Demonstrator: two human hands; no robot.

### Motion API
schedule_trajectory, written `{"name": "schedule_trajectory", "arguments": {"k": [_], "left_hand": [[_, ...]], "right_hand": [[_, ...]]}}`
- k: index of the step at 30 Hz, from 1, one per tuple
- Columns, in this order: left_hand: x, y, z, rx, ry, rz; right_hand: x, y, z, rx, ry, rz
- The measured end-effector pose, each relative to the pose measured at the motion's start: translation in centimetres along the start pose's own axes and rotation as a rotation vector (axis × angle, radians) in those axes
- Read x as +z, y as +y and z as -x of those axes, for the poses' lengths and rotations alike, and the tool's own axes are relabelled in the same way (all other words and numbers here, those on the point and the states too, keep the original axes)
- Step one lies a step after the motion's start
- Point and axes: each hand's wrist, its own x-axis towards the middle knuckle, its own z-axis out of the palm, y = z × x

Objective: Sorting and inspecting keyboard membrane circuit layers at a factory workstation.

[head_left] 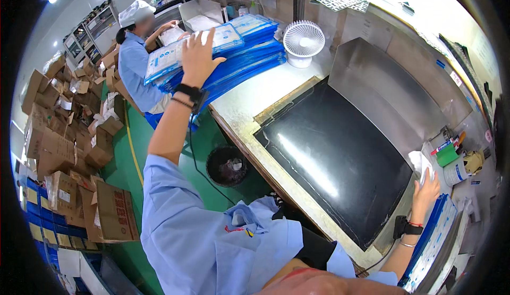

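Left hand (198, 58) spreads wide over a blue-and-white rectangular panel (165, 60) topping a blue-edged stack (244, 64) on the white counter (240, 97), seemingly stiff, best held by opposite edges; right hand (426, 190) grips crumpled white cloth (420, 164).

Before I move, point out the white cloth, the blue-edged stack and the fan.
White cloth (419, 162): head view, its crumpled upper part.
Blue-edged stack (240, 62): head view, its layered side.
Fan (304, 41): head view, the middle of its round white grille.
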Motion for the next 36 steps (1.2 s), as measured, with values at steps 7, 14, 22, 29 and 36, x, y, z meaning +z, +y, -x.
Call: {"name": "schedule_trajectory", "arguments": {"k": [7, 14, 22, 29, 36], "left_hand": [[2.7, -1.6, -2.9, -0.115, -0.367, -0.015], [1.5, -3.4, -6.3, 0.118, -0.288, -0.216], [-8.6, 3.4, -7.0, 0.325, -0.069, -0.078], [0.5, 20.1, 4.1, 0.613, -0.130, 0.139], [8.2, 22.0, 6.4, 0.320, -0.295, 0.181]], "right_hand": [[3.7, 1.7, 1.5, 0.091, -0.130, -0.249], [4.5, 1.7, 2.0, 0.015, -0.114, -0.408], [3.5, -0.5, 0.7, 0.008, -0.163, -0.498], [4.0, 0.2, 1.7, 0.001, -0.197, -0.611], [3.6, -0.3, 1.2, 0.011, -0.248, -0.672]]}}
